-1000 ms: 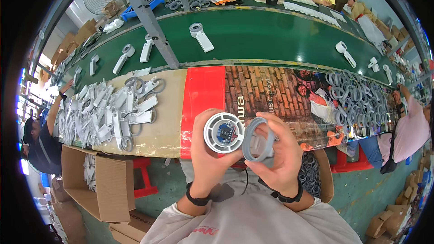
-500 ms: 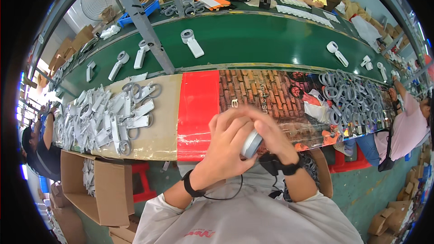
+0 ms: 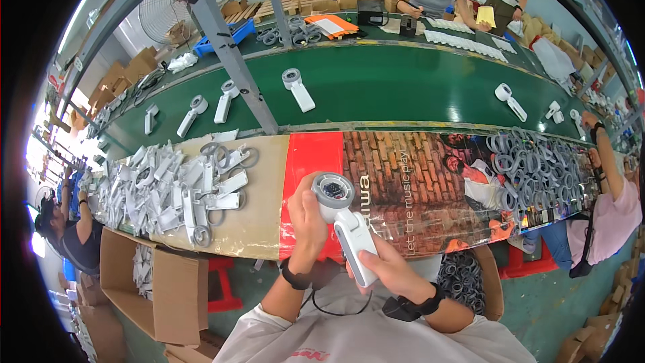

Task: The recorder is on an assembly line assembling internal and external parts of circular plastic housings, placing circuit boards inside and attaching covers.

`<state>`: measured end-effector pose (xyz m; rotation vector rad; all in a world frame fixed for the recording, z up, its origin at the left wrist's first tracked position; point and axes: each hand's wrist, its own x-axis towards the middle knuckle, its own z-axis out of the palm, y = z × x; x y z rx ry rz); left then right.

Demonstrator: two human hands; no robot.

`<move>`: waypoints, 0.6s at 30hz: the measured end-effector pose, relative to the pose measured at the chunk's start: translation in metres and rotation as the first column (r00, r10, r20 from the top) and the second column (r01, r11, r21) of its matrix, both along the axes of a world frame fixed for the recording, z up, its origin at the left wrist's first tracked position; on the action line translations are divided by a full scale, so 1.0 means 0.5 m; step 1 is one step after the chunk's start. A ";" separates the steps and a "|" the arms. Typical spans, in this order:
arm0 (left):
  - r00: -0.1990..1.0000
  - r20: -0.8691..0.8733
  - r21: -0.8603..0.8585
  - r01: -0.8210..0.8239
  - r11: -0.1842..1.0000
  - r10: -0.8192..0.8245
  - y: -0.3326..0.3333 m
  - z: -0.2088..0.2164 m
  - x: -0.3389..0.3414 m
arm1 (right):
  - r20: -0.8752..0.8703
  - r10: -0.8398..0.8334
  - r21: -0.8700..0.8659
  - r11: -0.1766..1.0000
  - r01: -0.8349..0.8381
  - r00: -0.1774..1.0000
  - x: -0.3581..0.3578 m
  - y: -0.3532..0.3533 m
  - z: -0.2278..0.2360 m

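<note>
Between my hands, in front of my chest, is a white handheld fan (image 3: 355,249) with a round, grey-rimmed head and a long handle. Dark parts show inside the ring. My left hand (image 3: 306,218) is closed round the side of the head. Lower down, my right hand (image 3: 395,270) grips the handle, its thumb on top. The bench (image 3: 316,154) beneath is covered with brown, red and brick-printed sheets. To the left lies a heap of white handle parts (image 3: 171,191), some with grey rings. Grey rings (image 3: 531,168) are piled at the right.
Beyond the bench runs a green conveyor belt (image 3: 390,94) bearing several similar white fans (image 3: 299,91). A grey post (image 3: 232,47) rises at its near edge. Open cartons (image 3: 178,296) stand below the bench on both sides. Other people sit at left, right and across the belt.
My hands have moved apart, uncovering the fan, whose handle now points down toward me. Earlier they were cupped over it with only a round part showing. The view has shifted slightly.
</note>
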<state>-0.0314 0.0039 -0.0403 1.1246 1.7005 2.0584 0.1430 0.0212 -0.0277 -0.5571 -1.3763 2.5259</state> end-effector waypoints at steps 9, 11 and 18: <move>0.811 -0.580 -0.261 -0.278 0.924 0.081 -0.038 -0.006 -0.110 | 0.088 -0.378 0.313 0.889 0.335 0.922 -0.119 0.222 -0.089; 0.812 -0.578 -0.398 -0.203 0.895 -0.073 -0.063 -0.023 -0.079 | 0.038 -0.365 0.334 0.882 0.332 0.930 -0.162 0.364 -0.129; 0.791 -0.564 -0.515 -0.113 0.850 -0.236 -0.144 -0.154 -0.009 | 0.010 -0.543 0.423 0.763 0.489 0.840 -0.282 0.586 -0.244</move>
